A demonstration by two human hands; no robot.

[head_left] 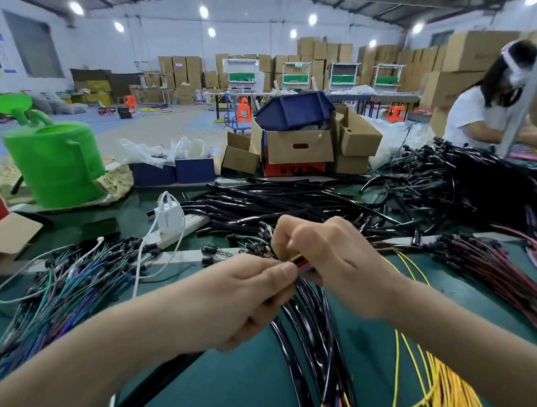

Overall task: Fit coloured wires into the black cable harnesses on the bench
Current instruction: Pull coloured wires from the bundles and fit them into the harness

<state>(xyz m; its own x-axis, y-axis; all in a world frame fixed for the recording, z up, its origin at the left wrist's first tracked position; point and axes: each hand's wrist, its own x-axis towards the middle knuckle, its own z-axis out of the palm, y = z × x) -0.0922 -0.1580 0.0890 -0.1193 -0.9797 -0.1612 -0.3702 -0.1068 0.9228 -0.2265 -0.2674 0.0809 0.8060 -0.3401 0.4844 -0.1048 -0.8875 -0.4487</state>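
wire ends [299, 260], red, yellow and orange, sit in a narrow pinch between the thumb and forefinger of the left hand [245, 289]. the right hand [327, 263] curls round the same bundle from the other side; its fingertips are hidden, so whether it also holds a black sleeve cannot be told. directly below the grip a sheaf of black harnesses [307, 323] hangs toward the person, with coloured strands showing at its lower end, so these look already threaded and the one in hand seems mid-fitting. below and right of the grip lie loose yellow wires [431, 367], apparently waiting. left of the grip spreads a fan of blue and green wires [57, 293] with small black plugs, right of it a fan of dark red wires [494, 274]. beyond the grip sits a heap of black tubes [277, 202], unfilled as far as one can see. judging by those stocks, the job is early, with far more left than done.
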